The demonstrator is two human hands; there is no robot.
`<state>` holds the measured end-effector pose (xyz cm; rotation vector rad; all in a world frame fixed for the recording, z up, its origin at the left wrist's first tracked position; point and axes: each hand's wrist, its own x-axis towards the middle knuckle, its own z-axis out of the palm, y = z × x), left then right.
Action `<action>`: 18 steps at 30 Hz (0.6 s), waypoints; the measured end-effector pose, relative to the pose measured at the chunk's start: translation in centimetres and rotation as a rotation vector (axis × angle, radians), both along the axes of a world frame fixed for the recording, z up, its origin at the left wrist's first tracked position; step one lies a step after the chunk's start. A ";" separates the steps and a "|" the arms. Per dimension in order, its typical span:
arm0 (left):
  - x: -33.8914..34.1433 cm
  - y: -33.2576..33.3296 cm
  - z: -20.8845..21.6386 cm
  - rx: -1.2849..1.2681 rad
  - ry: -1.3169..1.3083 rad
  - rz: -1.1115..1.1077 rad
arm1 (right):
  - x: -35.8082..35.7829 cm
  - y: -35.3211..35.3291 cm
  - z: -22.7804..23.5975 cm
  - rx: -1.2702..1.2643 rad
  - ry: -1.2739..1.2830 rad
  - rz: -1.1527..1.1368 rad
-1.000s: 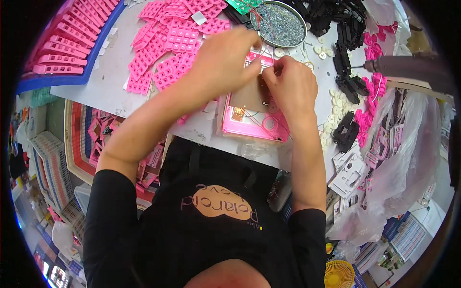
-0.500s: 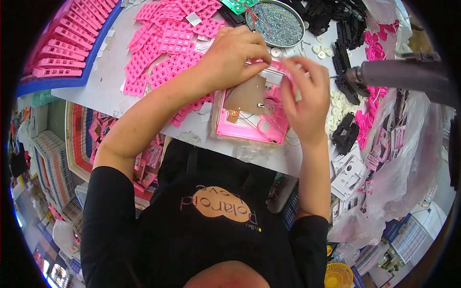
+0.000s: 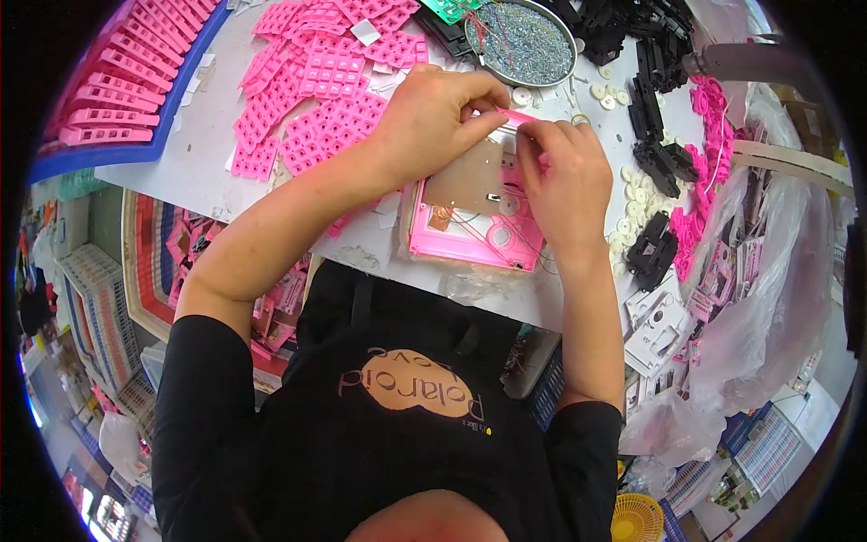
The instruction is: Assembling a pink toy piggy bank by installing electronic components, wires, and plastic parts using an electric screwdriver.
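A pink plastic casing [image 3: 470, 248] lies open in front of me on a clear plastic wrapping. Inside it are a flat grey-brown plate [image 3: 462, 185], thin wires and a round pink ring. My left hand [image 3: 438, 117] reaches over the casing's far edge, with thumb and index finger pinched there. Beside it, my right hand [image 3: 567, 167] is closed at the far right corner, its fingertips pressed together close to the left ones. What lies between the right fingertips is too small to make out.
Pink keypad-like pieces [image 3: 330, 77] pile up at the left, near a blue tray [image 3: 172, 117]. A round dish of screws [image 3: 519, 45] stands beyond the casing. Black parts [image 3: 646, 108], white discs [image 3: 641, 208] and pink pieces lie right. A grey tool arm [image 3: 768, 61] juts in there.
My right hand has closed from spread fingers and come in toward the left fingertips. The grey tool arm at the right has swung away, farther up. The casing has barely shifted.
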<state>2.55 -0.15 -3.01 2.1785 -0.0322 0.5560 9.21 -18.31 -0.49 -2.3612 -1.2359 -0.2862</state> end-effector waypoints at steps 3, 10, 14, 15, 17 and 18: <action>0.0 0.4 -0.1 0.204 -0.053 -0.013 | -0.6 0.5 1.1 -0.209 -0.122 -0.016; 0.2 0.5 0.3 0.420 -0.037 -0.155 | -3.0 -0.1 3.1 -0.454 -0.230 0.247; 1.0 0.4 1.8 0.477 0.039 -0.316 | -3.2 -1.7 2.6 -0.315 -0.094 0.233; 1.3 0.2 2.1 0.519 0.066 -0.349 | -3.4 -2.1 2.1 -0.274 -0.062 0.210; 2.0 -0.4 2.6 0.603 0.122 -0.414 | -3.9 -2.6 1.4 -0.191 0.000 0.165; 2.4 -0.8 2.8 0.676 0.157 -0.447 | -4.0 -2.7 1.2 -0.179 0.024 0.135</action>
